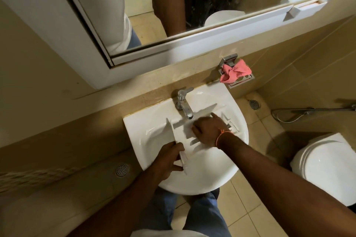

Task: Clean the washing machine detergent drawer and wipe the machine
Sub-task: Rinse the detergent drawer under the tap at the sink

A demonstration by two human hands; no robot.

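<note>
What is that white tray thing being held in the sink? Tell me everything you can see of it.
The detergent drawer is white, looks like plastic, and has thin walls dividing it into open compartments. It lies across the sink basin, under the tap. The left hand grips its near end; the right hand rests inside it, over the middle.

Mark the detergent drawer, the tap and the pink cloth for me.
detergent drawer (pixel 180 131): head view, on its white inner floor, left of the right hand.
tap (pixel 186 108): head view, on the chrome spout.
pink cloth (pixel 236 72): head view, on the bunched middle, lying on the wall rack.
</note>
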